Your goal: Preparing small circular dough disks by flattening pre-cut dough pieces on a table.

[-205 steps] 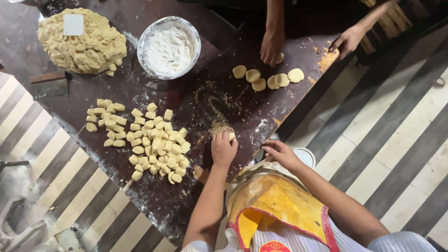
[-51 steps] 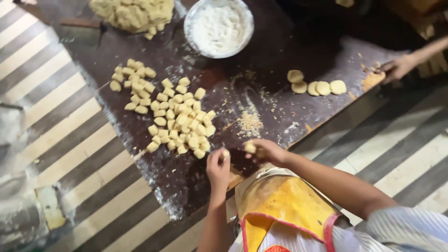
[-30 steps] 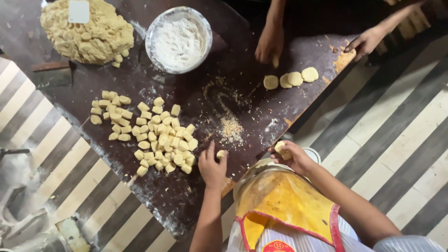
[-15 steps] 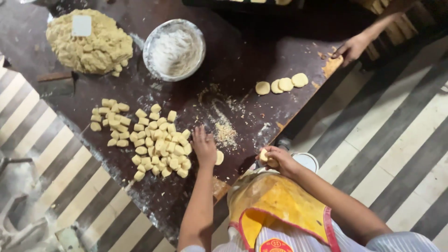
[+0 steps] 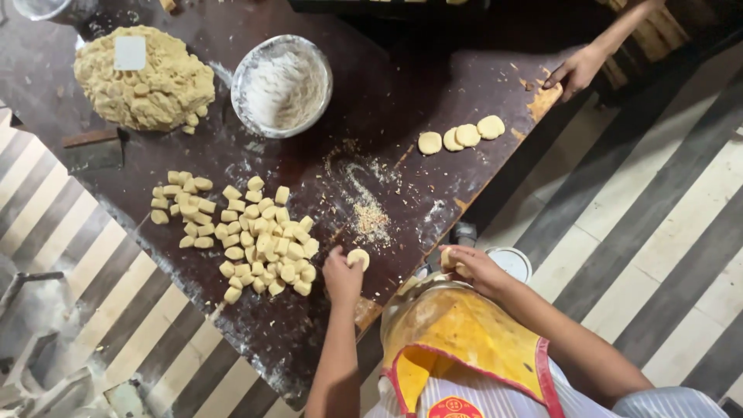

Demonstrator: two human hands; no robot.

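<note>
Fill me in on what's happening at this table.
A person in a yellow apron shapes dough at a dark table. The left hand presses a dough ball on the board; the right hand holds another piece. Cut pieces lie left, three flattened discs farther up, near another person's hand.

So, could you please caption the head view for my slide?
Left hand and right hand each hold a dough piece beside cut dough.
</note>
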